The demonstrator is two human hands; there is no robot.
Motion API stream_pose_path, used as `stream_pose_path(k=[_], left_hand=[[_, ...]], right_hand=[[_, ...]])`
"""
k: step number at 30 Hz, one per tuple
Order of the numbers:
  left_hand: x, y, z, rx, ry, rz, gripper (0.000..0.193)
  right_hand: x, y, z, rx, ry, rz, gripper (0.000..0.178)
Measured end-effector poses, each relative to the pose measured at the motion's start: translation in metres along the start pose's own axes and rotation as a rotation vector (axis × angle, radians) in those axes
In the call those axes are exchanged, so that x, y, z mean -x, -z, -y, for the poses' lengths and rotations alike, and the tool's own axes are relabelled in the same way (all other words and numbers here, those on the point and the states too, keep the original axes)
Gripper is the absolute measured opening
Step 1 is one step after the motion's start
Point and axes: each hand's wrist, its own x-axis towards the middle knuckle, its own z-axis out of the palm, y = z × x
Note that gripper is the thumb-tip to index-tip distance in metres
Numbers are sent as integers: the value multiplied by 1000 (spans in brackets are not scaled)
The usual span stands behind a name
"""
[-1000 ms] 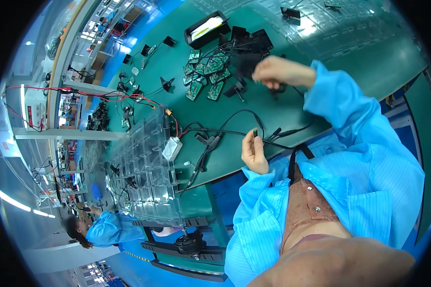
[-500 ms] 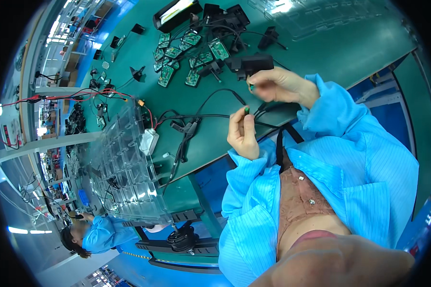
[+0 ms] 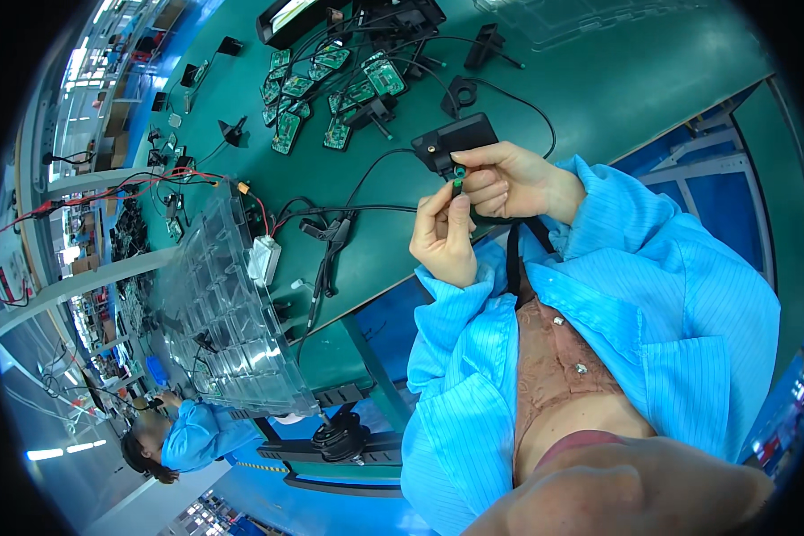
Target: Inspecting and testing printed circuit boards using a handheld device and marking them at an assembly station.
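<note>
Green-tipped plug (image 3: 457,186) pinched at the fingertips of the left hand (image 3: 445,243), facing one green connector (image 3: 460,171) pinched in the right hand (image 3: 516,183), with contact between them hard to make out. Just beyond the right fingertips, one black box-shaped unit (image 3: 467,136), partly hidden along the lower edge. On the bench (image 3: 598,98) farther off, overlapping circuit boards (image 3: 286,134), too tangled to count, and one black tray (image 3: 280,37) cut off above.

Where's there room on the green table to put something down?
Right of the looping black cable, below the clear plastic near the top, the green table is bare. A smaller bare patch lies between the circuit boards and the clear divided tray. It's crowded among the boards and around the left hand and right hand.
</note>
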Motion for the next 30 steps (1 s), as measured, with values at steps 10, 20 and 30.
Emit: stream_pose_path(k=[10,20,30], left_hand=[[-1,-2,-1,-107,-46,6,18],[3,5,-2,-352,-157,-19,14],[-2,2,14,-542,-161,26,15]], right_hand=[[9,-10,2,480,268,-133,21],[15,-24,-10,1115,706,-372,11],[15,-5,-4,1046,647,-341,11]])
